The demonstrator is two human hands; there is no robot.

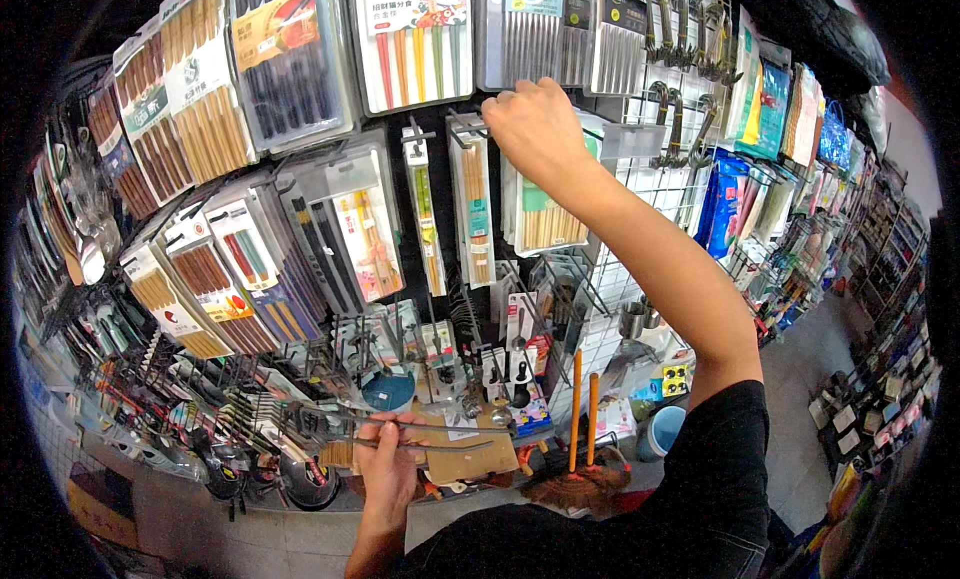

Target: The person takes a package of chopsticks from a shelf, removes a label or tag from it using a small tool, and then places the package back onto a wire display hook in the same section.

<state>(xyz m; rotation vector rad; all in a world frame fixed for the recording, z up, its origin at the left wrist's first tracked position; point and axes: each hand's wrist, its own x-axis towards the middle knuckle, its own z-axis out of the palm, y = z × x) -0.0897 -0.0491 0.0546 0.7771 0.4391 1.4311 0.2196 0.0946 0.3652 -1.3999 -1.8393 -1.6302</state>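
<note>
My left hand [388, 459] is low in front of me, its fingers and thumb closed around dark metal rods [457, 446] that look like display hooks. They stick out to both sides of the fist. My right hand [538, 125] is raised to the rack with curled fingers, just under packs of metal chopsticks [531, 46]. Its fingertips and whatever they touch are hidden behind the hand. To its left hangs a narrow pack of wooden chopsticks [477, 211] on a hook. Below the wrist hangs a wider pack of light chopsticks [551, 230], partly covered by my forearm.
Packs of multicoloured chopsticks [417, 61] and dark chopsticks [289, 91] hang in the upper row. Bare hooks [574, 279] project from the white wire grid [611, 279]. Lower down are brooms with orange handles [577, 414] and a blue bucket [661, 432]. An aisle floor [799, 376] runs along the right.
</note>
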